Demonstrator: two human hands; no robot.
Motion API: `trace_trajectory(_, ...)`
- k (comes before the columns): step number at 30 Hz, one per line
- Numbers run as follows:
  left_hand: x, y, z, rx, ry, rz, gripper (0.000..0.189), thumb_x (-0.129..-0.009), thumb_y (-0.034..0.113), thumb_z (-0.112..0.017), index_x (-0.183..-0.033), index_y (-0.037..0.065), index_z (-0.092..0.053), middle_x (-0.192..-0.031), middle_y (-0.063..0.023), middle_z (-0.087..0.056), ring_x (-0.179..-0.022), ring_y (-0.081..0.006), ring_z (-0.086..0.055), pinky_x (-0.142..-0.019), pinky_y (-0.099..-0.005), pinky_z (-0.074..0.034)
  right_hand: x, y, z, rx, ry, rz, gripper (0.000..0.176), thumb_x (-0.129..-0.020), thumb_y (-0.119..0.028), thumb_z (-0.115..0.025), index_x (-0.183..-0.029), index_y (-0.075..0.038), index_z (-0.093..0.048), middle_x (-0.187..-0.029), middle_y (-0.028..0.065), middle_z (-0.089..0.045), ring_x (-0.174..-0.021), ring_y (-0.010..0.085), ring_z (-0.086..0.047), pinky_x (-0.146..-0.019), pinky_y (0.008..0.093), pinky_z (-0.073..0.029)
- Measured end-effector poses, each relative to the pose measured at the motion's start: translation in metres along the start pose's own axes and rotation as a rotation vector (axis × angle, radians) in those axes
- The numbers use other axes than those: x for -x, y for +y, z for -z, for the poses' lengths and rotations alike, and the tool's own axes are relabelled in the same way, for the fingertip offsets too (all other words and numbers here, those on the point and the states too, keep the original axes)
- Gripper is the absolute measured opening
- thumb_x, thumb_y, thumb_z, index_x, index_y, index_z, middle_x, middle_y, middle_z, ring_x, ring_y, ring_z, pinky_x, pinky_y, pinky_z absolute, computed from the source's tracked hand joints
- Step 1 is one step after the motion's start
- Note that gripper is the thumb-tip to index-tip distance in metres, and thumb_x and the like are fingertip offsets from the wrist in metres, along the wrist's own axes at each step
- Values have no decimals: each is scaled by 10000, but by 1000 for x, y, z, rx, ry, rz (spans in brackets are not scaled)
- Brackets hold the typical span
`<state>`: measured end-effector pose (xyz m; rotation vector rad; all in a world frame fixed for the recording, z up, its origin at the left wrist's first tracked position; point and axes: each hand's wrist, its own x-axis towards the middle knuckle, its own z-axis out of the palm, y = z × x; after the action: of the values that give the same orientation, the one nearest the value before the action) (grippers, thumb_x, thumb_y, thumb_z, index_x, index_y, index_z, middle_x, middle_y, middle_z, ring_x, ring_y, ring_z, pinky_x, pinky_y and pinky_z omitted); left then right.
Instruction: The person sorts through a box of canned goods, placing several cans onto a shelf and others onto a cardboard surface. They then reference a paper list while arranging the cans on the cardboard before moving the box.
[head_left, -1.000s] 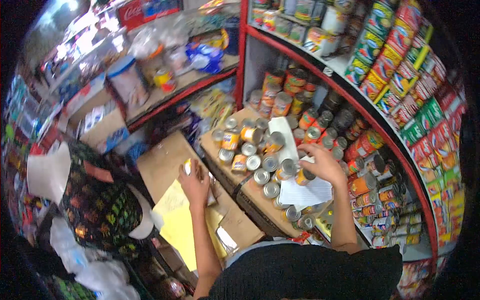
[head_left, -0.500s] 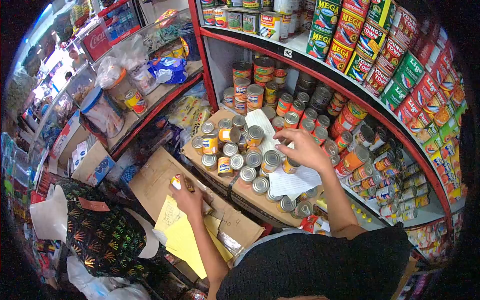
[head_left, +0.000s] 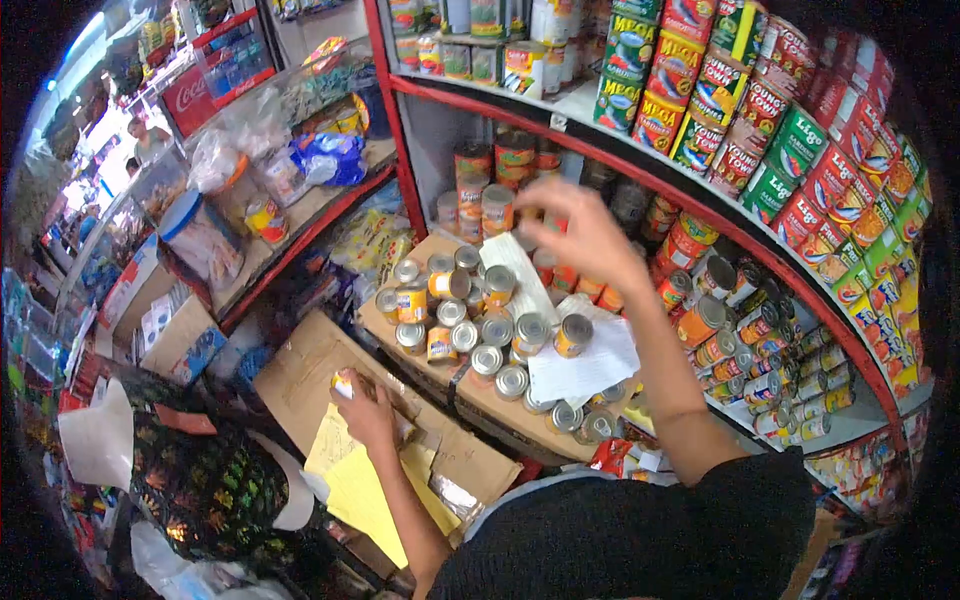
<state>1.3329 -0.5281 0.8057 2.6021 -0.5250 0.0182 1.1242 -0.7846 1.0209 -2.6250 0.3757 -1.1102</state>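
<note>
My left hand (head_left: pixel 368 412) is closed around a small can (head_left: pixel 343 382) with a white, orange and yellow label, above a flattened cardboard piece (head_left: pixel 300 365) and yellow paper (head_left: pixel 375 510). My right hand (head_left: pixel 585 235), blurred, is raised in front of the lower shelf. Its thumb and fingers are apart, with nothing visibly held. Below it, a single orange-labelled can (head_left: pixel 573 336) stands on a white paper sheet (head_left: pixel 585 365). Many small cans (head_left: pixel 487 360) crowd the top of a cardboard box (head_left: pixel 470 385), one of them lying on its side (head_left: pixel 449 285).
Stacked tins (head_left: pixel 660 90) fill the upper right shelf, above a red-edged lower shelf (head_left: pixel 640 165) of more cans. A counter on the left bears a blue-lidded jar (head_left: pixel 200 240) and a blue packet (head_left: pixel 330 158). A dark printed bag (head_left: pixel 210 465) is at lower left.
My right hand has risen from the cans on the box towards the lower shelf. The can that was under its fingers now stands uncovered on the paper. My left hand keeps its can.
</note>
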Motion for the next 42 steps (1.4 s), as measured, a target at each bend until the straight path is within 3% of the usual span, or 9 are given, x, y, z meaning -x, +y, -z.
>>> trace_trajectory(5,-10,-18,-22,132,-75,-7,633,-678,217,-631,-1281,181,-442,-1279,-269,-371,-1076,-427,-464,-850,-483,-447,-42,-7,15,-32,93,-71,273,-789,-159,-612,-1032,-37,-616,-1010,115,-623,-958,197,-582,-858,310,-439)
trace_trajectory(8,-7,-22,-24,218,180,-109,551,-674,183,-645,-1215,182,-536,-1197,-231,-476,-997,-390,-519,-866,-432,-444,-40,-36,4,-239,69,-53,222,-830,-142,-592,-1021,-33,-623,-990,67,-632,-944,137,-572,-848,267,-429)
trace_trajectory(14,2,-25,-5,390,213,-173,594,-652,211,-684,-1228,173,-540,-1296,-271,-369,-1116,-422,-452,-958,-423,-380,13,-76,-79,-479,-409,-138,195,-816,-94,-605,-994,-17,-629,-976,47,-622,-903,131,-576,-818,267,-439)
trace_trajectory(21,15,-20,0,768,83,-117,598,-667,122,-656,-1250,129,-522,-1239,-209,-472,-1123,-312,-495,-947,-342,-392,77,-92,-164,-816,-854,-346,540,-805,-147,-637,-1299,-102,-421,-1090,73,-531,-864,132,-547,-777,291,-467)
trace_trajectory(28,22,-24,-19,881,163,-152,583,-692,41,-620,-1257,18,-480,-1255,-173,-477,-1129,-259,-484,-961,-330,-373,162,-78,-250,-679,-835,-402,755,-766,-246,-701,-1315,63,-283,-1026,178,-576,-920,186,-582,-774,303,-482)
trace_trajectory(33,45,-2,11,1118,-7,-103,856,-716,6,-623,-1419,58,-138,-1341,-185,-314,-1167,-286,-405,-966,-360,-364,160,-110,-249,-624,-639,-477,771,-595,-284,-746,-1202,52,-409,-1064,273,-562,-992,369,-568,-841,406,-452)
trace_trajectory(36,47,-14,8,1109,19,-247,833,-698,-22,-641,-1397,30,-192,-1297,-181,-355,-1129,-253,-439,-944,-348,-384,155,-112,-227,-599,-674,-488,814,-593,-258,-728,-1248,69,-372,-1171,284,-498,-1087,381,-504,-931,407,-400)
trace_trajectory(39,57,-35,0,1547,-218,88,719,-697,-57,-638,-1326,-5,-292,-1213,-127,-429,-1071,-223,-477,-925,-329,-402,160,-109,-220,-634,-626,-502,766,-588,-167,-711,-1255,20,-384,-1145,270,-517,-1060,379,-518,-878,417,-428)
trace_trajectory(42,62,-42,2,1504,-298,-32,654,-675,-60,-665,-1254,-2,-366,-1159,-115,-475,-1051,-223,-495,-914,-334,-410,179,-109,-231,-679,-503,-442,735,-592,-132,-706,-1243,14,-398,-1120,248,-534,-1036,381,-526,-857,412,-439)
